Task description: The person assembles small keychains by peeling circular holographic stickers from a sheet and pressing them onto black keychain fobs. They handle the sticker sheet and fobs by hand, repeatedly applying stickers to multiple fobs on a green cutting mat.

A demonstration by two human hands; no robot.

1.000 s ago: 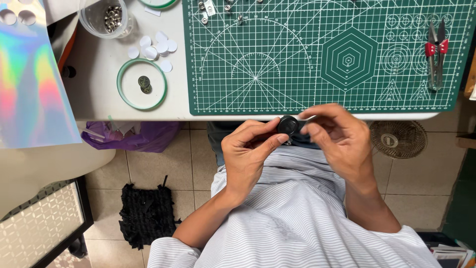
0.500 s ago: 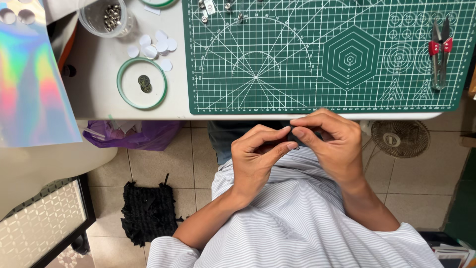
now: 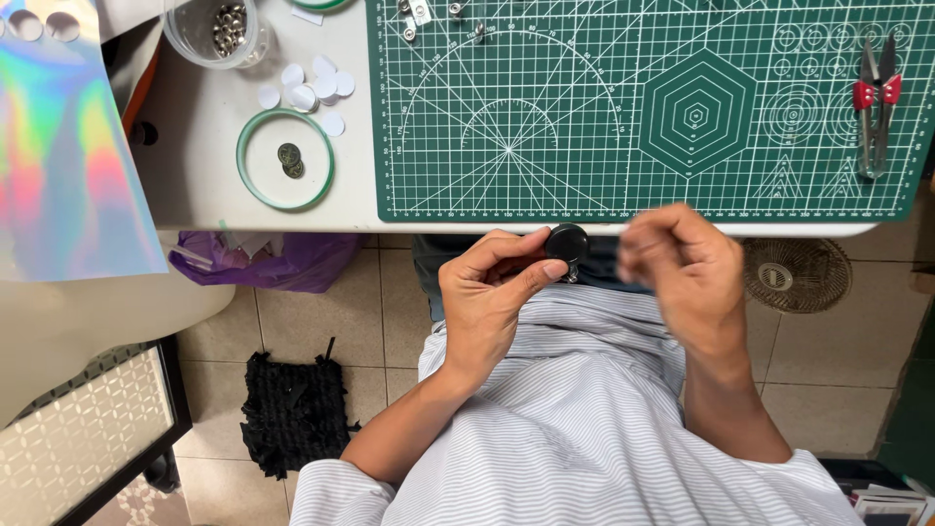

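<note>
My left hand [image 3: 492, 292] pinches a small round black disc [image 3: 567, 241] between thumb and fingertips, just below the table's front edge and over my lap. A little metal part shows under the disc. My right hand [image 3: 682, 268] is blurred with motion a short way to the right of the disc, fingers curled; nothing is visible in it. Both hands hover over my grey-striped shirt.
A green cutting mat [image 3: 633, 107] covers the white table [image 3: 205, 185]. Red-handled snips [image 3: 874, 97] lie at its right. A green-rimmed dish [image 3: 250, 185] with two dark discs, white paper circles [image 3: 307, 88], a clear cup of metal pieces [image 3: 219, 29] and a holographic sheet [image 3: 68, 156] sit left.
My right hand has let go of the disc and pulled away to the right. The left hand alone holds the disc now, which shows again after being covered.
</note>
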